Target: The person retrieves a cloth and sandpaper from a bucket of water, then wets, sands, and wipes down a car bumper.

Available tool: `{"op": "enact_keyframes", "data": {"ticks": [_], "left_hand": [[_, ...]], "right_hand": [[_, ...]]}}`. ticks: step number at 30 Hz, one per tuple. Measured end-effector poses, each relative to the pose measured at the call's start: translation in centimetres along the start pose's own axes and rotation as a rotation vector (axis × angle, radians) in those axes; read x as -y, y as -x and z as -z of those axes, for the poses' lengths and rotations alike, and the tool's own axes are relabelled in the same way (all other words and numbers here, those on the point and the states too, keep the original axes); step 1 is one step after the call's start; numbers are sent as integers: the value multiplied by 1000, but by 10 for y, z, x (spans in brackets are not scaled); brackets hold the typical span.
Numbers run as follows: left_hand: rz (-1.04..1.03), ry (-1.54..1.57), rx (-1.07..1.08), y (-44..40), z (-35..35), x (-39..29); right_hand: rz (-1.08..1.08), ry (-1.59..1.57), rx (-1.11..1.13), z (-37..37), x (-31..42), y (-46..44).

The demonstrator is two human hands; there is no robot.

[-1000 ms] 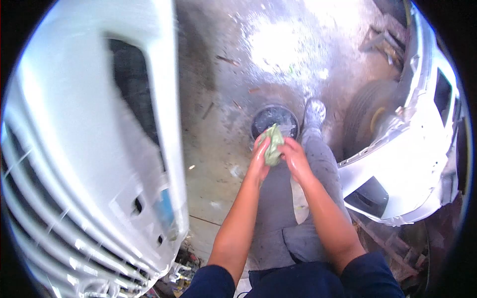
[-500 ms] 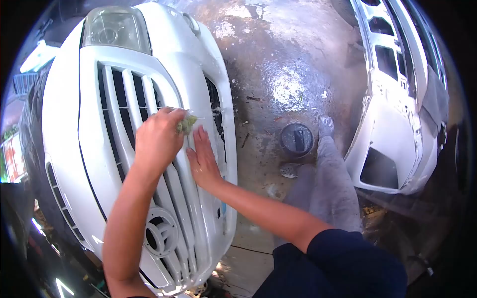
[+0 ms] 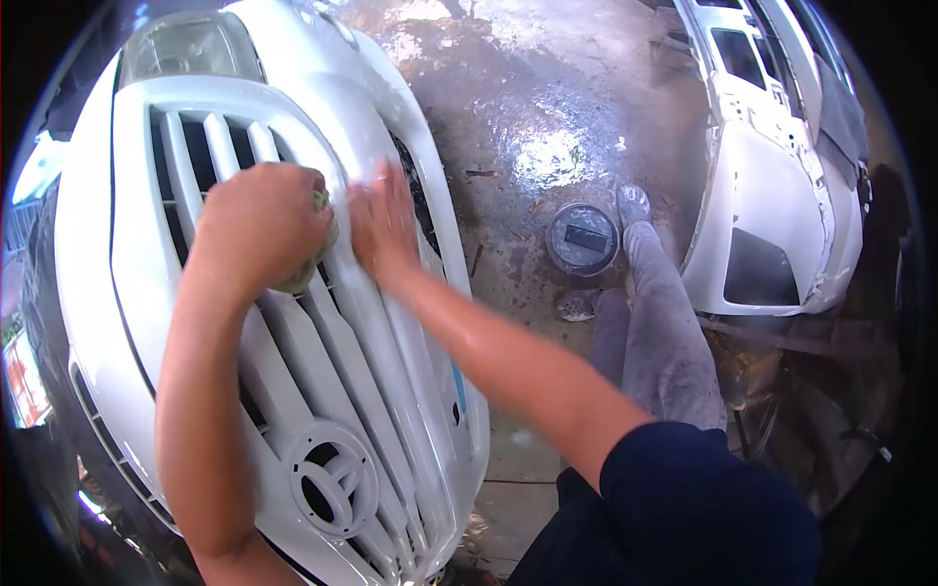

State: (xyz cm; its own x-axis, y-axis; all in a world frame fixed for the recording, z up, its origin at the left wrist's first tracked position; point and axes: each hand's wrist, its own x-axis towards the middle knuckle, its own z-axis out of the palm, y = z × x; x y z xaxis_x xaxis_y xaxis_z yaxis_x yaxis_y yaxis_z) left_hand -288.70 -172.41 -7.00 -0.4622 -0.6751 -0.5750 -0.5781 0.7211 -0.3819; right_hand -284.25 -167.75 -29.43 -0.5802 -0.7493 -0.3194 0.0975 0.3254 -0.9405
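Note:
My left hand is closed around a yellow-green sponge, held at the slatted grille of a white car front. Part of the sponge is hidden behind my fingers. To its right, my right hand lies with fingers stretched out on the white bumper, just beyond the grille's edge; its fingertips are blurred. A round emblem mount sits low in the grille. The clouded headlight is at the far end.
On the wet concrete floor stands a round bucket with a dark block in it, close to my feet. A second white car body part stands at the right. Dark sheeting hangs at the left edge.
My left hand has moved left and slightly up along the grille with the sponge. My right hand has slid up and a little left on the bumper. The whole view has shifted.

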Motion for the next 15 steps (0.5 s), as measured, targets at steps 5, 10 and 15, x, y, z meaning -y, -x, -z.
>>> {"op": "enact_keyframes", "data": {"ticks": [5,10,15], "left_hand": [[-147,-29,168,-2,-8,-3],[-149,156,258,-1,-9,-8],[-112,155,276,-9,-10,-3]], "right_hand": [[-21,37,121,32,-42,143],[491,599,74,3,-53,40],[-48,-141,138,9,15,-101]]}}
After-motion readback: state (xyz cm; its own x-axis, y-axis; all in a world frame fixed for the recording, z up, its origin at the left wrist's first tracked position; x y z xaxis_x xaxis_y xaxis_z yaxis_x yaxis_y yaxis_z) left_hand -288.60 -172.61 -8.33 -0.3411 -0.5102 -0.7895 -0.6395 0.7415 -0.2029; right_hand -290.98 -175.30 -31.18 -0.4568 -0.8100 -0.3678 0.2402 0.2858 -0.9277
